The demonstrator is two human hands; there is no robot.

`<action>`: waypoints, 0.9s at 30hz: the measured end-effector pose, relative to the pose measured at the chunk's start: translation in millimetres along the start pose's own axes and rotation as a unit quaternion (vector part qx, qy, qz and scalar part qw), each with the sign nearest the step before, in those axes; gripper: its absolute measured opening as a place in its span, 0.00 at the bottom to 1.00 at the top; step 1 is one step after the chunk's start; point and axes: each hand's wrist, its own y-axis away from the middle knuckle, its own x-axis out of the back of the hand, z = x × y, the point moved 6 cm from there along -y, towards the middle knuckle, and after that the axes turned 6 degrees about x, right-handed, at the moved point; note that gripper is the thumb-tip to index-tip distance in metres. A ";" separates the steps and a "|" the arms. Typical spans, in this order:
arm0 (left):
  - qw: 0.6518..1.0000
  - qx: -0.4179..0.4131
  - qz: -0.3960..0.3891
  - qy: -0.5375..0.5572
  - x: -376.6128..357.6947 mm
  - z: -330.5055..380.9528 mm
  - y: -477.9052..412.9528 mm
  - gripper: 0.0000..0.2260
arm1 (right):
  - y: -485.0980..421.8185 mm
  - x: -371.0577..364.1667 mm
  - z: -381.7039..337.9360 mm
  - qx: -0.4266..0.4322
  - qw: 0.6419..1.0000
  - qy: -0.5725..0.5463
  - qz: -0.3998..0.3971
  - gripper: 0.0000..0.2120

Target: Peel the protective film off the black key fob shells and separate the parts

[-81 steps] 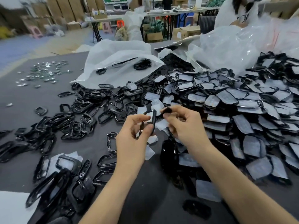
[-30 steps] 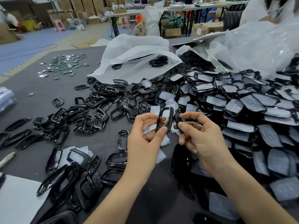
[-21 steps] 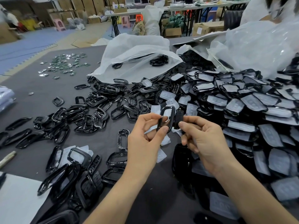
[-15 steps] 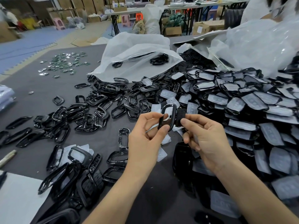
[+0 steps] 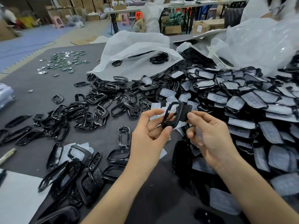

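So the left hand (image 5: 150, 135) is pinching the black frame (image 5: 171, 115) between thumb and fingertips, holding it on end, up above the middle of the surface (image 5: 40, 81). The right hand (image 5: 213, 138) is pinching the black insert (image 5: 186, 112) with thumb and forefinger, and that part is sitting right up against the frame's right side. A second ago there was a small gap between the two parts, and now they're touching or as good as. Further back, both hands were gripping the thing edge-on as one piece. The right hand is also tucking a scrap of clear film (image 5: 198, 135) under its curled lower fingers. Everything else is lying just where it was: the heap of film-covered shells (image 5: 252, 101) is filling the right side, the bare frames (image 5: 90, 113) are spreading over the left, and the white bag (image 5: 137, 49) is slumping at the far edge.
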 end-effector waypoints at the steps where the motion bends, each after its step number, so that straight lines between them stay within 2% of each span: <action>1: 1.000 0.001 0.002 0.000 0.3 0.0 -0.2 0.17 | 0.1 -0.4 -0.1 0.000 1.000 -0.003 -0.001 0.02; 13: 1.000 0.003 0.016 0.004 0.1 -0.1 0.1 0.12 | 0.1 1.0 0.4 -0.002 1.000 -0.029 -0.002 0.02; 18: 0.995 0.022 0.068 0.066 11.0 -3.5 -4.1 0.09 | 0.8 0.8 1.4 -0.016 0.999 -0.038 -0.001 0.14; 23: 0.993 0.037 0.079 0.084 11.8 -6.3 -4.7 0.09 | 0.2 3.0 5.1 -0.028 0.999 -0.025 0.001 0.09; 27: 0.992 0.041 0.081 0.085 12.0 -6.1 -4.0 0.09 | -0.2 4.6 5.6 -0.031 0.999 -0.027 0.016 0.10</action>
